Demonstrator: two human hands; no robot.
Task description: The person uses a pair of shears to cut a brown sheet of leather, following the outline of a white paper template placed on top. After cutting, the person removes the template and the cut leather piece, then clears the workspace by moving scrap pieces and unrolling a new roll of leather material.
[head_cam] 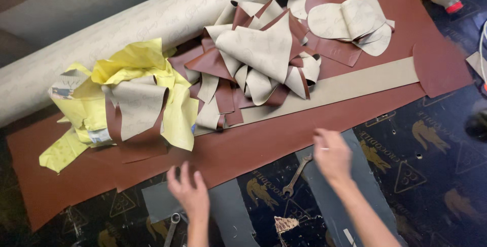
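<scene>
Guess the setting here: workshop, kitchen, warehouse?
Likely a leather-cutting workshop: a long brown leather sheet, a heap of cut brown-and-beige pieces, a large material roll and a wrench on the dark floor.

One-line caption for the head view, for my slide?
Two bare hands, left and right, reach toward a brown leather sheet.

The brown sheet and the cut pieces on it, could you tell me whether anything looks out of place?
Cut brown-and-beige scraps lie in a tangled, curling heap on the brown sheet, beside crumpled yellow paper. A spanner lies loose on the floor by the right hand.
</scene>
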